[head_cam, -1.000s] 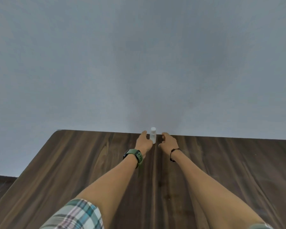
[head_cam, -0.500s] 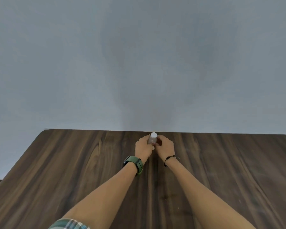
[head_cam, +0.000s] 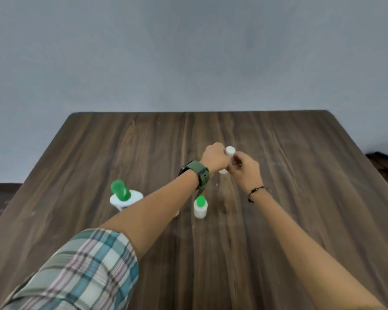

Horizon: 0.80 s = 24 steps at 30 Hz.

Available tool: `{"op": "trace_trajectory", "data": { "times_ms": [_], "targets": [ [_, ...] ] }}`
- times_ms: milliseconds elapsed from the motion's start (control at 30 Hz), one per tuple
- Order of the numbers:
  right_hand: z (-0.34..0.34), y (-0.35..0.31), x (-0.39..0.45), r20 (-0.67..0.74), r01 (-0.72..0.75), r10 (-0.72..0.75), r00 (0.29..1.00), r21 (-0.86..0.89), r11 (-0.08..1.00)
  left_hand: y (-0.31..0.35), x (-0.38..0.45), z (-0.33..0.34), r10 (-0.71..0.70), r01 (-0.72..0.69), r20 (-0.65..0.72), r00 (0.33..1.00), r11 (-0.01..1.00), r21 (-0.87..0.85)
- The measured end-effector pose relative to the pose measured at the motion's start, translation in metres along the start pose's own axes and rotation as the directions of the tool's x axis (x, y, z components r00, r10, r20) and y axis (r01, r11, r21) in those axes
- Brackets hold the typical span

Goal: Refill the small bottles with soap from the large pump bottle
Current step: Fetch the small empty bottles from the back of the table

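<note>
No readable label or brand anywhere. Both hands closed on small white-capped bottle [head_cam: 229,153], held upright mid-surface: left hand [head_cam: 214,158] wrapping its side, right hand [head_cam: 244,167] pinching body. Nearer than half second ago, off far edge. Newly in view: large pump bottle [head_cam: 122,194] left, green-capped small bottle [head_cam: 200,206] near, standing on wooden surface [head_cam: 300,198].

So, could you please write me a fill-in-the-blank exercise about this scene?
1. Both hands hold a small bottle with a ____ cap.
2. The large pump bottle has a ____ pump head.
3. The watch is on the ____ wrist.
4. The bottles stand on a dark ____ table.

Missing words: white; green; left; wooden
</note>
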State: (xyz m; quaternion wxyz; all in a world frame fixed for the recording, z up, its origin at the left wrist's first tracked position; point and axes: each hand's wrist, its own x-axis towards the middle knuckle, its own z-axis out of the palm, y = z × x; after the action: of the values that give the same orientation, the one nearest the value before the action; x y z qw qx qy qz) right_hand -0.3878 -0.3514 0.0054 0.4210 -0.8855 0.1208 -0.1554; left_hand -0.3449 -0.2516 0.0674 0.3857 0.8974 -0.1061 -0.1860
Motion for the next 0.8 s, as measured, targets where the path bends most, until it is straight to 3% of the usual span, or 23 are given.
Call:
{"op": "trace_trajectory", "data": {
  "times_ms": [200, 367, 533, 800],
  "targets": [
    [0.001, 0.037, -0.079, 0.069, 0.026, -0.021, 0.997, -0.062, 0.998, -0.04, -0.059, 0.056, -0.054, 0.054, 0.036, 0.998, 0.999, -0.003],
    [0.027, 0.057, -0.1, 0.181, 0.023, -0.008, 0.983, -0.083, 0.996, -0.075, -0.08, 0.078, -0.144, 0.146, 0.025, 0.989, 0.974, -0.172],
    [0.033, 0.054, -0.105, 0.174, -0.013, 0.027, 0.984, -0.079, 0.997, -0.084, -0.087, 0.083, -0.135, 0.137, 0.024, 0.991, 0.963, -0.232],
    [0.026, 0.052, -0.116, 0.217, -0.017, 0.037, 0.976, -0.093, 0.996, -0.079, -0.096, 0.084, -0.09, 0.088, -0.002, 0.996, 0.986, -0.14]
  ]
}}
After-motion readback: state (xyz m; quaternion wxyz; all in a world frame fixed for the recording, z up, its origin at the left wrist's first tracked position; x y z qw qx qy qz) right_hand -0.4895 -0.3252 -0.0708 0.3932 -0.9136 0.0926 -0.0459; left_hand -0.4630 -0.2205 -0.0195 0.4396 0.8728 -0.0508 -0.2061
